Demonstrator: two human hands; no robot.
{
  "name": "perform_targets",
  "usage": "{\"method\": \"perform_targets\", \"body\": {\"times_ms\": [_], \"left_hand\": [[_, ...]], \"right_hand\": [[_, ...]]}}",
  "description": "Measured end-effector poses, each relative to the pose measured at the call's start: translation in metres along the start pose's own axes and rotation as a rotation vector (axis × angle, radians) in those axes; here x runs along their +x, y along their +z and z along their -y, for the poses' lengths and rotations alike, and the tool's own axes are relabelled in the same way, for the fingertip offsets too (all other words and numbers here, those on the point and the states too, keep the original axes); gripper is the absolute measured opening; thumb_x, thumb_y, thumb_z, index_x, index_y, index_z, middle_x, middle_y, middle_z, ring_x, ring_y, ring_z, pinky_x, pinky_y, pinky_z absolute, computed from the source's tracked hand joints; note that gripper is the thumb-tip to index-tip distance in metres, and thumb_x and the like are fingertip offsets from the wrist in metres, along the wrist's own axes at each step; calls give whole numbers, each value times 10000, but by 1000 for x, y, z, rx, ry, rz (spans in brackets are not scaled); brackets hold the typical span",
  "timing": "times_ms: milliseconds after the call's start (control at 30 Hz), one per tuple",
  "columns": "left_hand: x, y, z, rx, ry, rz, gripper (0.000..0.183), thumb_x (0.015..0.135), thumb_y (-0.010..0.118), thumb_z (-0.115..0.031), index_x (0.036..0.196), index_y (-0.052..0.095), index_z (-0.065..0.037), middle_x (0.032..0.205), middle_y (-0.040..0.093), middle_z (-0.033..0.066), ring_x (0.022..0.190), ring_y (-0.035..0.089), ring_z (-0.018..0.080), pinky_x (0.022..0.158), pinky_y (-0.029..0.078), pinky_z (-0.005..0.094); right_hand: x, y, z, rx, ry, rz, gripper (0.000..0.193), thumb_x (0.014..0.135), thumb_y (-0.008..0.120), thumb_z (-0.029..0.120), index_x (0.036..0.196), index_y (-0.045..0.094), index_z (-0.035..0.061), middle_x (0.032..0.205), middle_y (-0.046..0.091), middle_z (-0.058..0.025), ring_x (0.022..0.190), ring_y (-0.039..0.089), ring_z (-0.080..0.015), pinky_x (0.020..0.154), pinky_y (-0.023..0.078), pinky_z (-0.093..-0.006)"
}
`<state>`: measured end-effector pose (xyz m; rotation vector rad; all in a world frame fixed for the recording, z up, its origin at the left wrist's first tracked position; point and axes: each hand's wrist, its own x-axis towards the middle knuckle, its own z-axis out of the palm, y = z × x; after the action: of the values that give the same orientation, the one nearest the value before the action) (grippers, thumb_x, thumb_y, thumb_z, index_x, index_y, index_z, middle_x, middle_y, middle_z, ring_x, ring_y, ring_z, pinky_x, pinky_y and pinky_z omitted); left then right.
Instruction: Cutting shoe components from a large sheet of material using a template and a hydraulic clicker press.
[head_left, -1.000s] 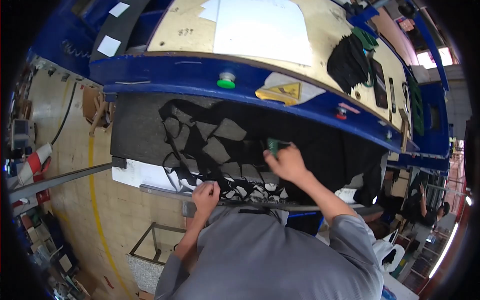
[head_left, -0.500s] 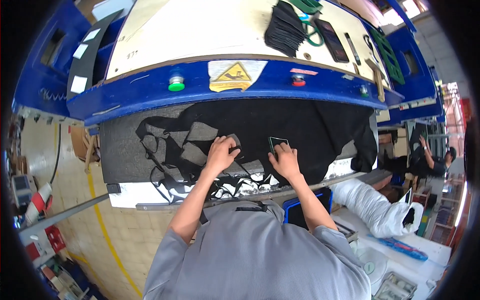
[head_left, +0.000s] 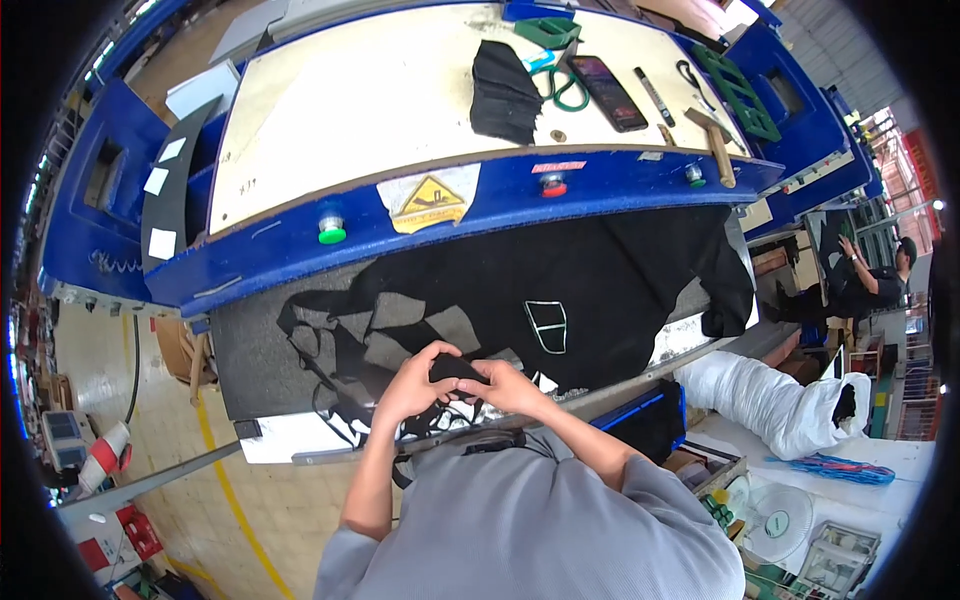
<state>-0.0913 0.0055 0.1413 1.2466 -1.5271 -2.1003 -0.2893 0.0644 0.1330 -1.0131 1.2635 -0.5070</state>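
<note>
Close to my body, both hands meet around a small piece of black fabric [head_left: 458, 373]. My left hand [head_left: 412, 388] pinches its left side, while the thumb and fingers of my right hand [head_left: 510, 390] close on its right side. Beneath them, a large black fabric sheet [head_left: 620, 270] covers the dark cutting bed, with cut-out gaps and thin scraps at its left and front. To the right of my hands lies a metal-edged cutting die [head_left: 546, 328], flat on the sheet and untouched.
On the cream top beyond the blue beam [head_left: 290, 250] lie a stack of black pieces [head_left: 505, 95], green-handled scissors [head_left: 568, 98], a phone [head_left: 608, 92], a marker and a hammer [head_left: 715, 148]. A white sack [head_left: 770, 400] is at right; another person [head_left: 880, 285] stands farther off.
My right hand has let go of the cutting die and moved left to my left hand. A black piece is now held between both, nearer my body. The view has turned slightly.
</note>
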Motion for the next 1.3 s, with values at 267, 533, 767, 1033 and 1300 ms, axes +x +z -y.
{"method": "perform_targets", "body": {"times_ms": [267,533,767,1033,1300], "left_hand": [[10,5,26,-41,-45,-39,121,884,712,-5,948,618,34,731,660,59,625,653,118,553,511,252],[48,18,44,742,273,-507,330,846,720,-149,1155,637,-69,1306,576,160,1232,532,335,989,460,459],[51,24,88,996,357,-668,515,886,688,-267,1350,570,-77,1469,439,208,1369,385,396,1150,277,540],[59,-2,77,970,277,-872,352,894,671,-241,1184,617,-50,1174,551,171,1118,498,378,973,391,492],[68,-41,78,898,178,-730,191,872,706,-204,983,623,-72,1038,616,97,1063,557,328,914,409,460]], "right_hand": [[8,-65,34,-201,-164,-357,216,868,750,175,978,656,15,672,594,-77,600,542,-132,573,452,-318],[15,-178,261,-581,-658,-328,126,935,632,31,1058,653,24,988,686,-67,943,644,-157,819,513,-301],[119,-256,377,-1022,-522,-242,360,817,802,157,1091,640,-11,754,634,-82,695,586,-206,686,470,-348],[146,-278,325,-1090,-705,-621,677,755,845,407,1283,608,56,1119,679,-226,1031,665,-354,884,529,-406],[36,-138,96,-522,-540,-555,98,915,676,93,880,672,2,793,644,-68,682,585,-123,612,444,-257]]}}
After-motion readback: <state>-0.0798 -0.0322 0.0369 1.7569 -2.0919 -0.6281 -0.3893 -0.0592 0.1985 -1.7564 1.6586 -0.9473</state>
